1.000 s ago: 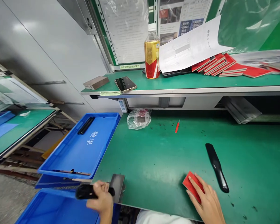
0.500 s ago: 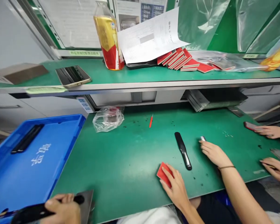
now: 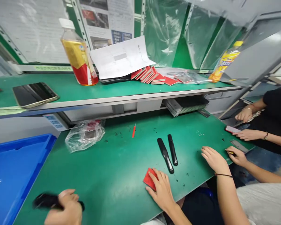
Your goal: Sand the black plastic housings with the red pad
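Head view: left hand has its fingers curled together around a black tool, clamped as far as the motion blur allows. Compared with the earlier frame, that hand now sits over the green mat, well clear of the blue tray. Right hand has its fingers slightly apart on a red pad, which lies on the mat; whether they grip it cannot be told. Just up and right of that hand lie two black paddles, side by side and not touching; the earlier frame showed only one. A co-worker's hand now lies open on the mat, beyond the paddles. Farther off are a plastic bag and a small red knife.
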{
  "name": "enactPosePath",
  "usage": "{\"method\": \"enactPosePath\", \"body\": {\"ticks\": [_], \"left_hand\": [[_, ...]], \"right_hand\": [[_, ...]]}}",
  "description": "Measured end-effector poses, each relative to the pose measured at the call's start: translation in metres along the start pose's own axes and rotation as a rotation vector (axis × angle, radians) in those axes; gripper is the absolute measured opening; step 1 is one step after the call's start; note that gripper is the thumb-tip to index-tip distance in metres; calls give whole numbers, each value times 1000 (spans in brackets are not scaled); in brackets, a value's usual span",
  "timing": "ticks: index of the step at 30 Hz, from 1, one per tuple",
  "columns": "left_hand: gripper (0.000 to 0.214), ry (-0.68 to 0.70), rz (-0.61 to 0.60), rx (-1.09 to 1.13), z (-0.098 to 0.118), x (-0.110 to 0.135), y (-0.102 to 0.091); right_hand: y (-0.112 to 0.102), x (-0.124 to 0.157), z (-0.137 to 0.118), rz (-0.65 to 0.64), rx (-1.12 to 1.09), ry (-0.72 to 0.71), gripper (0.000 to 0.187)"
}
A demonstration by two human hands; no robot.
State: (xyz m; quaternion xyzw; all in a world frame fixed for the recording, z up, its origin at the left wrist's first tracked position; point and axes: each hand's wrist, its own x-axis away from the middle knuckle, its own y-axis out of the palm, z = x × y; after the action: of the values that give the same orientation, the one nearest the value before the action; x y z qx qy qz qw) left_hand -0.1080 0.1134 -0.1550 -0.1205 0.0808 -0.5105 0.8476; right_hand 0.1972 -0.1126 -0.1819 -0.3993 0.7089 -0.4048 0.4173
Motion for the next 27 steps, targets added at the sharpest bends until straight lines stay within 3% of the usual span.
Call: {"method": "enactPosePath", "body": {"ticks": [3,5,7,10,12,14,16,18,19,20,22,23,24,27], "left_hand": [[30,89,-314,-270,14,16,45],[40,155,-435,-388,21,21,72],[51,223,-473,-447,26,21,93],[57,331,-500,-450,30,21,110],[61,373,-497,-423,33,29,114],[63,388,-493,-376,35,52,109],[61,391,-564,-295,40,89,96],[59,315,-751,-128,49,132,75],[65,67,-894,149,56,149,61],[71,-157,-882,380,63,161,46],[77,-448,-655,614,75,161,14],[71,-479,-517,699,78,149,-4],[64,-447,-384,764,78,133,-24],[48,-185,-75,757,52,78,-86]], "right_hand": [[-11,-16,14,55,24,119,47],[-18,-32,33,131,52,280,44],[-24,-49,54,181,61,427,41],[-30,-66,78,182,-8,524,31],[-32,-71,80,169,-110,553,28],[-31,-70,63,157,-251,551,26],[-27,-63,24,149,-398,492,26],[-25,-49,-33,135,-521,379,34],[-26,-40,-63,113,-573,298,38],[-30,-31,-90,71,-625,188,39],[-43,-14,-123,-75,-698,-189,40],[-50,-10,-126,-116,-687,-353,41],[-55,-9,-118,-112,-646,-378,41],[-52,-23,-46,75,-512,-15,37]]}}
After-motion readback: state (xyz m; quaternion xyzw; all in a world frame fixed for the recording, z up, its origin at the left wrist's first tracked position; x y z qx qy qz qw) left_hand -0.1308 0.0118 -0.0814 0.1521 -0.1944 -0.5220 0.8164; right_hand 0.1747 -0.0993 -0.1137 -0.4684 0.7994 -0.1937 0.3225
